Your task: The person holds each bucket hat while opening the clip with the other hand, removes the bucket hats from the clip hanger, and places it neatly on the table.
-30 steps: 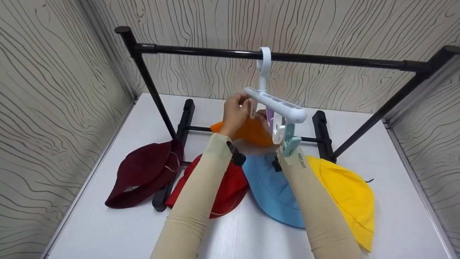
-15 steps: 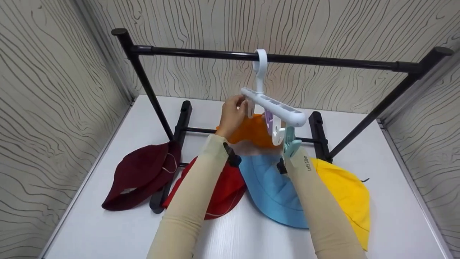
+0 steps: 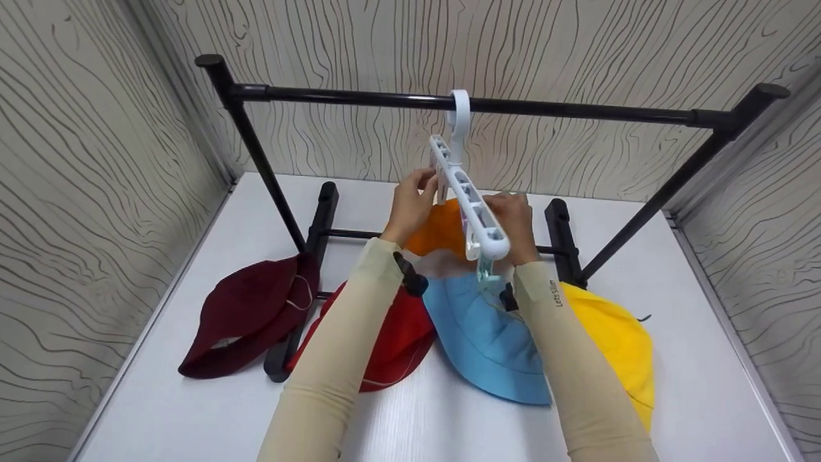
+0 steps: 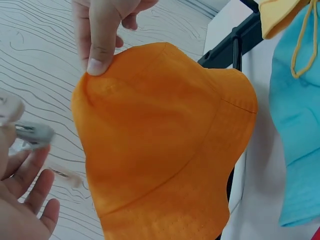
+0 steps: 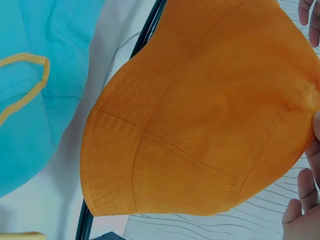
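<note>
An orange bucket hat point(image 3: 439, 230) hangs beneath a white clip hanger point(image 3: 456, 173) hooked on the black rail. My right hand point(image 3: 517, 221) pinches the hat's crown between thumb and fingers, seen plainly in the left wrist view at the hat's top edge. At the hanger's far end my left hand point(image 3: 408, 208) pinches a pale clip point(image 3: 442, 188); in the left wrist view this clip looks blurred beside the hat, apart from the cloth. A mint clip point(image 3: 486, 273) dangles from the near end, with other clips partly hidden under the bar.
The black rack point(image 3: 359, 98) stands on the white table point(image 3: 423, 436). Maroon point(image 3: 250, 314), red point(image 3: 410, 333), light blue point(image 3: 487, 340) and yellow point(image 3: 609, 333) hats lie around its base. Wood-patterned walls point(image 3: 359, 38) close in behind and at both sides.
The hanger has turned, its near end swinging leftward and lower. My right hand has come out from behind the clips to the hanger's right side, still with the orange hat. My left hand stays at the far clip.
</note>
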`<state>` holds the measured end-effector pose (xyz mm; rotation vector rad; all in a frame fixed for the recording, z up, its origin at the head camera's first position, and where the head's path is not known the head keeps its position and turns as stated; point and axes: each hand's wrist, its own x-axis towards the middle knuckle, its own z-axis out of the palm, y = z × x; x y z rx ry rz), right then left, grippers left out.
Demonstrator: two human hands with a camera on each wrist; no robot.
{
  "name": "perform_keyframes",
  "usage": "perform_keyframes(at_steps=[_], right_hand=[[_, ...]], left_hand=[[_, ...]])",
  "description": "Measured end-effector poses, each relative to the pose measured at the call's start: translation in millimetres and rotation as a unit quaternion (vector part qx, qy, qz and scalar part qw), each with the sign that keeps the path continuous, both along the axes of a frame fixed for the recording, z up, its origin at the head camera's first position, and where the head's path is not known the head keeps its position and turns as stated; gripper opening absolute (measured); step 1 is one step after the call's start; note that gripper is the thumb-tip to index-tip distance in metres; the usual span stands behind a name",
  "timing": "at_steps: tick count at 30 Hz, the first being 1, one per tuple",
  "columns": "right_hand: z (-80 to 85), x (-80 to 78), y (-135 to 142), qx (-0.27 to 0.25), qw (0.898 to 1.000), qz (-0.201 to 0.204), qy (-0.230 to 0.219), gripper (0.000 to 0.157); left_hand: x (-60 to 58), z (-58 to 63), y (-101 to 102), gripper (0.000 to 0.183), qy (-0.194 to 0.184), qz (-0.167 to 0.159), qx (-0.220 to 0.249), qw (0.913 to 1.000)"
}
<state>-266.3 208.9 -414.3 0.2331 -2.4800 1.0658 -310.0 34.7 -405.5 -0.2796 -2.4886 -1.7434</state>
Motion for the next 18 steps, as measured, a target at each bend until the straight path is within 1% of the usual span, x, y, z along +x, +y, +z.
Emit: perform_keyframes(at_steps=[1, 3, 4, 6, 8, 10, 12, 14, 15, 18], right_hand=[[-1.4, -3.9, 2, 0.023, 1.0, -0.008, 0.016, 0.015], [-3.0, -7.2, 6, 0.022, 1.0, -0.014, -0.003, 0.018], [-6.2, -10.3, 8, 0.021, 1.0, -0.019, 0.0, 0.019], [-7.9, -12.1, 11, 0.005, 1.0, -0.024, 0.008, 0.018], [-8.8, -13.4, 15, -0.009, 0.999, -0.027, 0.025, 0.018], [-7.8, -13.4, 18, -0.018, 0.999, -0.028, 0.041, 0.018], [-6.5, -12.7, 21, -0.029, 0.998, -0.031, 0.047, 0.018], [-4.8, -11.8, 25, -0.037, 0.998, -0.032, 0.05, 0.019], [-4.3, -11.4, 26, -0.039, 0.997, -0.032, 0.052, 0.019], [-2.9, -8.4, 31, -0.044, 0.997, -0.033, 0.055, 0.02]], left_hand=[[-0.3, 0.2, 0, 0.033, 0.005, 0.001, -0.001, 1.0], [-0.8, -0.5, -2, 0.034, 0.005, 0.0, -0.001, 1.0], [-1.1, -1.5, -3, 0.035, 0.004, -0.003, -0.001, 1.0], [-1.3, -4.7, -6, 0.035, 0.003, -0.01, 0.0, 1.0], [-1.2, -9.1, -9, 0.034, 0.0, -0.016, -0.002, 0.9999], [0.6, -12.7, -12, 0.031, 0.005, -0.022, -0.001, 0.9997], [2.7, -17.2, -15, 0.029, 0.009, -0.027, 0.002, 0.9996], [2.4, -24.2, -18, 0.028, 0.007, -0.038, 0.011, 0.9992], [-0.7, -31.3, -18, 0.027, 0.007, -0.038, 0.018, 0.9991], [-17.2, -60.9, -19, 0.028, 0.008, -0.046, 0.035, 0.9983]])
